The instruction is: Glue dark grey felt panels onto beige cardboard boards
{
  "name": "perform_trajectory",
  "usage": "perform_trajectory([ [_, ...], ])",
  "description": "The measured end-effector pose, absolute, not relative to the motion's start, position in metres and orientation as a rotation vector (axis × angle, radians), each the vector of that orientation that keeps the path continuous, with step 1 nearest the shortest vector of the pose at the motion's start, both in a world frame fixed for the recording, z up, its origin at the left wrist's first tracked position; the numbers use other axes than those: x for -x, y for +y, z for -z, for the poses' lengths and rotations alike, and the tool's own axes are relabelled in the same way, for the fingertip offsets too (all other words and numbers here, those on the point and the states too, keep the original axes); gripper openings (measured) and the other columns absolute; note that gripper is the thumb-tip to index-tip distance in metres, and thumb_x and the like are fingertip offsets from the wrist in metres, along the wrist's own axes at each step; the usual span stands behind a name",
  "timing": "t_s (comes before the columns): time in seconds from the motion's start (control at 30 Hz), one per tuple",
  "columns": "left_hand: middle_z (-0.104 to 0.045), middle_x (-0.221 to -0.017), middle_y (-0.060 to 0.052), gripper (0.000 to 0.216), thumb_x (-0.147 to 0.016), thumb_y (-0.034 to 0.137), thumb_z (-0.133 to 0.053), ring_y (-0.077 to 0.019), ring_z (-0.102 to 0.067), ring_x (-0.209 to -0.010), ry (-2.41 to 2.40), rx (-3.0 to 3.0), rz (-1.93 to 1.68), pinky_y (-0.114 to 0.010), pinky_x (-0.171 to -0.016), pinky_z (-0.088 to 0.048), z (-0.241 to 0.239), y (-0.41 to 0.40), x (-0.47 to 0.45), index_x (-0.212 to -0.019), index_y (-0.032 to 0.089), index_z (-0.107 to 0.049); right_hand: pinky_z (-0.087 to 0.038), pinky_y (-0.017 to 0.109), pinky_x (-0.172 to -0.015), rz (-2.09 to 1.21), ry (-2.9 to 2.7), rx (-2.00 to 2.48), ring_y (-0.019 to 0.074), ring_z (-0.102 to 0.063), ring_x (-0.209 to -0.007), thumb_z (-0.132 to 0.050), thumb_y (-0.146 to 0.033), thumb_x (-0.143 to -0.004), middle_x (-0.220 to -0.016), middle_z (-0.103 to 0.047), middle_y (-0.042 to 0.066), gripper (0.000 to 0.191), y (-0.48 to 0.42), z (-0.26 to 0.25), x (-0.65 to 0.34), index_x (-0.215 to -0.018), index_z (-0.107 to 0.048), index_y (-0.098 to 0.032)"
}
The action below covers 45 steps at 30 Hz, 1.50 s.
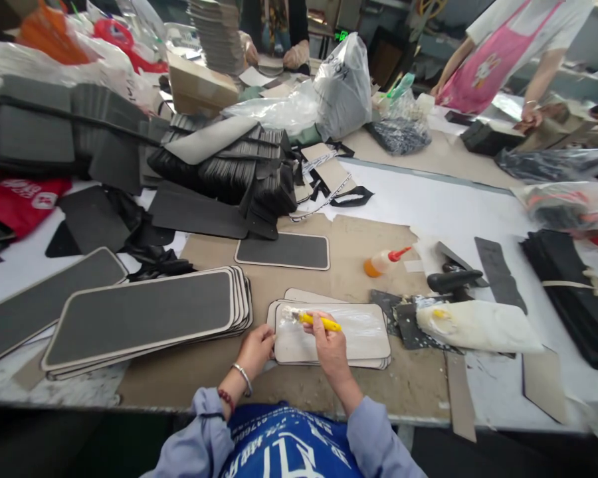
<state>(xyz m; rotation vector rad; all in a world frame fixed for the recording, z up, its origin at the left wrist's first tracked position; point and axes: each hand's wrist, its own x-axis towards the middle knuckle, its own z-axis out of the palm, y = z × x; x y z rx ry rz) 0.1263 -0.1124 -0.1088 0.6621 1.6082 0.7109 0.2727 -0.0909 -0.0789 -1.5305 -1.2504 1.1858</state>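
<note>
My right hand (329, 345) is closed round the yellow handle of a brush (321, 322). The brush's whitish bristles rest on the left part of a beige rounded board (349, 342), whose surface has a wet, glossy film. That board tops a small, uneven stack of similar boards. Thumb and fingers of my left hand (258, 348) are pinched together at the board's left edge. Left of it lies a stack of dark grey panels with beige borders (149, 322). One more bordered panel (283, 251) lies flat beyond the boards.
A glue bottle with a red nozzle (385, 261) stands to the right, near a white glue-smeared container (478, 325) and a black-handled tool (453, 280). Bundled black pieces (224, 162) fill the back left. Two people work across the table; one wears a pink apron (496, 60).
</note>
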Motion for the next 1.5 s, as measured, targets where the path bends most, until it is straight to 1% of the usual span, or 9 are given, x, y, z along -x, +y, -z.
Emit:
perform_trajectory([
  [0.23,-0.043,-0.037,0.008,0.006,-0.059,0.022,-0.046,-0.0084,-0.044,-0.034,1.631,-0.699,-0.692,-0.019,-0.036,-0.033,0.112,-0.114,-0.124,-0.056,0.018,-0.045,-0.048,0.030,-0.072,-0.685,-1.442,1.796,0.0179,-0.062,-0.076,-0.040,-0.046,-0.081,-0.086,-0.064,0.009,0.037,-0.101,0.058,-0.325,-0.089,-0.058,-0.015],
  [0.57,-0.044,-0.040,0.008,0.009,-0.059,0.027,-0.047,-0.0091,-0.047,-0.036,1.647,-0.800,-0.660,-0.020,-0.038,-0.034,0.118,-0.114,-0.113,-0.058,0.018,-0.046,-0.052,0.027,-0.062,-1.169,-1.186,1.794,0.0168,-0.064,-0.066,-0.041,-0.048,-0.079,-0.084,-0.066,0.009,0.039,-0.151,0.070,-0.327,-0.088,-0.058,-0.015],
  [0.67,-0.044,-0.041,0.008,0.010,-0.059,0.028,-0.046,-0.0096,-0.047,-0.037,1.634,-0.823,-0.649,-0.020,-0.038,-0.033,0.120,-0.114,-0.112,-0.058,0.018,-0.046,-0.052,0.029,-0.063,-1.007,-1.146,1.935,0.0176,-0.064,-0.064,-0.040,-0.048,-0.079,-0.076,-0.067,0.008,0.039,-0.157,0.074,-0.358,-0.089,-0.057,-0.014],
  [0.83,-0.043,-0.041,0.008,0.011,-0.058,0.029,-0.047,-0.0098,-0.047,-0.037,1.633,-0.794,-0.652,-0.020,-0.038,-0.033,0.120,-0.114,-0.113,-0.059,0.018,-0.047,-0.050,0.029,-0.068,-0.626,-1.303,2.099,0.0177,-0.064,-0.069,-0.040,-0.045,-0.080,-0.080,-0.066,0.008,0.036,-0.157,0.061,-0.405,-0.092,-0.056,-0.015],
  [1.07,-0.043,-0.040,0.008,0.013,-0.059,0.032,-0.046,-0.0099,-0.046,-0.038,1.641,-0.809,-0.620,-0.021,-0.039,-0.033,0.120,-0.114,-0.113,-0.059,0.019,-0.046,-0.047,0.032,-0.077,-0.125,-1.671,1.936,0.0183,-0.060,-0.081,-0.039,-0.036,-0.083,-0.086,-0.064,0.010,0.030,-0.143,0.060,-0.406,-0.090,-0.059,-0.014],
  [1.13,-0.044,-0.041,0.008,0.013,-0.059,0.032,-0.047,-0.0099,-0.046,-0.038,1.653,-0.811,-0.614,-0.020,-0.039,-0.032,0.120,-0.114,-0.113,-0.059,0.019,-0.047,-0.048,0.032,-0.077,-0.167,-1.762,1.838,0.0180,-0.060,-0.084,-0.040,-0.033,-0.083,-0.087,-0.064,0.010,0.027,-0.147,0.063,-0.391,-0.091,-0.059,-0.015],
  [1.23,-0.044,-0.043,0.007,0.013,-0.059,0.032,-0.047,-0.0093,-0.046,-0.038,1.663,-0.782,-0.647,-0.020,-0.040,-0.032,0.118,-0.115,-0.115,-0.058,0.019,-0.046,-0.049,0.029,-0.076,-0.431,-1.798,1.758,0.0165,-0.060,-0.084,-0.040,-0.029,-0.084,-0.089,-0.064,0.008,0.024,-0.152,0.060,-0.362,-0.093,-0.058,-0.017],
  [1.33,-0.041,-0.043,0.008,0.012,-0.059,0.030,-0.046,-0.0089,-0.043,-0.038,1.647,-0.740,-0.690,-0.020,-0.039,-0.031,0.117,-0.116,-0.121,-0.056,0.019,-0.044,-0.050,0.025,-0.068,-0.681,-1.720,1.778,0.0149,-0.062,-0.073,-0.035,-0.032,-0.086,-0.088,-0.064,0.007,0.028,-0.142,0.049,-0.343,-0.091,-0.059,-0.017],
  [1.5,-0.036,-0.043,0.007,0.012,-0.062,0.028,-0.044,-0.0092,-0.038,-0.039,1.676,-0.758,-0.713,-0.021,-0.040,-0.030,0.123,-0.118,-0.129,-0.053,0.020,-0.041,-0.046,0.026,-0.066,-0.727,-1.760,1.730,0.0163,-0.058,-0.073,-0.029,-0.040,-0.086,-0.077,-0.062,0.006,0.036,-0.082,0.035,-0.325,-0.078,-0.057,-0.019],
])
